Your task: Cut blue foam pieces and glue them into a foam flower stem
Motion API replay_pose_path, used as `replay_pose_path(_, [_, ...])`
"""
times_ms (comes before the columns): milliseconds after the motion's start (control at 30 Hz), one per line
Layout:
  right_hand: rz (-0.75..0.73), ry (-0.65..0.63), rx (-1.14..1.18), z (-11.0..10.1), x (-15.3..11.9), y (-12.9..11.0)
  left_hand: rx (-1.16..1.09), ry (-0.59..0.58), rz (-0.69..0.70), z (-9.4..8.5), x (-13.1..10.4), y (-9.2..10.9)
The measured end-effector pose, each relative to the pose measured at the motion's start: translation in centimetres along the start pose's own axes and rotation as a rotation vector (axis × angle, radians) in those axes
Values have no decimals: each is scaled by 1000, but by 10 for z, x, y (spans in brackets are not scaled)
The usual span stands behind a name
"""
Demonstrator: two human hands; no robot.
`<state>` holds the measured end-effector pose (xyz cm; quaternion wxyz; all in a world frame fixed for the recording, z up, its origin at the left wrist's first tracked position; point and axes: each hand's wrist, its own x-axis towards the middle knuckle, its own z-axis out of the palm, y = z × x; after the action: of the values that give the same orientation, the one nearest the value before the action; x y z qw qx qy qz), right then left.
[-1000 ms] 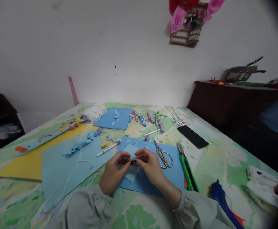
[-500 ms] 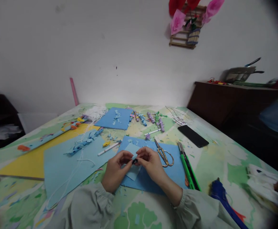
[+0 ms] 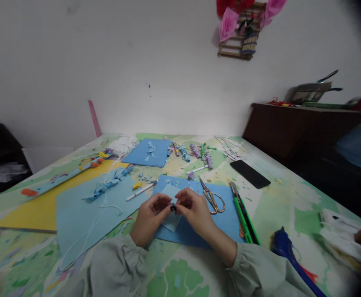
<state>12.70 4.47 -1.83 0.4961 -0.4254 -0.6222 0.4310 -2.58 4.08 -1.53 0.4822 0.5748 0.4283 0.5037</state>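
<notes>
Between the thumbs and fingertips of my left hand (image 3: 146, 218) and my right hand (image 3: 197, 212) is a small dark, shiny piece (image 3: 173, 208), pinched from both sides. Its kind is too small to tell. Beneath the fingers lies a small light-blue piece of sheet (image 3: 172, 223), partly covered by the hands. That rests on a darker blue foam sheet (image 3: 220, 233). Gold-handled scissors (image 3: 213, 201) lie just beyond my right hand, and a green utility knife (image 3: 245, 216) is farther right. A white stick (image 3: 141, 192) lies beyond my left hand.
A black phone (image 3: 250, 173) and a blue glue gun (image 3: 287, 247) lie to the right. On the left are a light-blue sheet (image 3: 72, 218) with string, and a yellow sheet (image 3: 28, 214). Curled foam pieces (image 3: 210, 159) and scraps lie farther back, near the wall.
The dark piece has turned slightly between my fingertips. Both hands stay in nearly the same place; the whole view has shifted a little.
</notes>
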Motion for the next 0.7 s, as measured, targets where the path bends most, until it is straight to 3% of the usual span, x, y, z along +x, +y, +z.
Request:
replay_pose_path(267, [-22,-18,-68,-4,-1,-1,-93,31,-68,-3,3,0])
replay_pose_path(467, [-33,165,-351,-14,0,-16,-117,65,-78,-4,4,2])
replay_pose_path(700, [-42,-56,-360,-2,-4,-18,-108,81,-55,-3,4,4])
